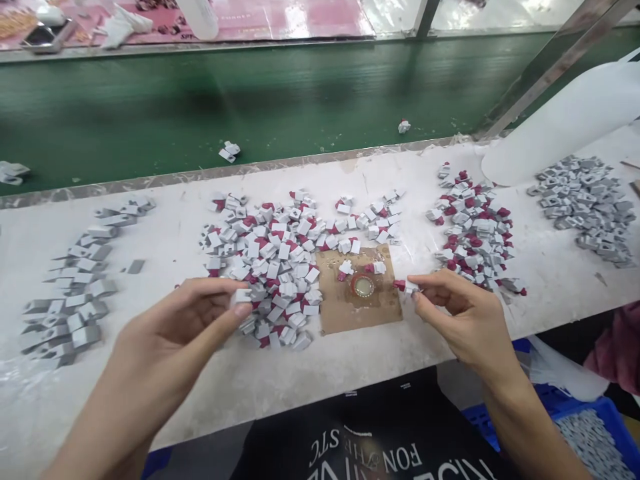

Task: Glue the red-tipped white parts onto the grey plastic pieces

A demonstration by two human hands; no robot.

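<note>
Left hand (175, 340): thumb and index finger nearly closed, pinching a pale grey piece (243, 297) above the left edge of the mixed heap (280, 253). Right hand (470, 320): thumb and index finger in a narrow pinch on a grey-and-maroon piece (410, 288), maroon end free and pointing inward, by the right edge of the cardboard (360, 320). Other fingers on both hands loosely curled.

Handling (judged): pieces light, grey body stiff. Best hold is the flat sides of the grey body; maroon part possibly softer, so avoid squeezing it. Slipperiness cannot be told; small size favours fingertip pressure only.

Further out: a round ring-edged item (363, 285) on the cardboard, two grey-and-maroon pieces near it. On the table (370, 357), a smaller mixed heap (475, 227) right of the cardboard, grey pieces (80, 293) at far left, grey heap (585, 207) at far right.
</note>
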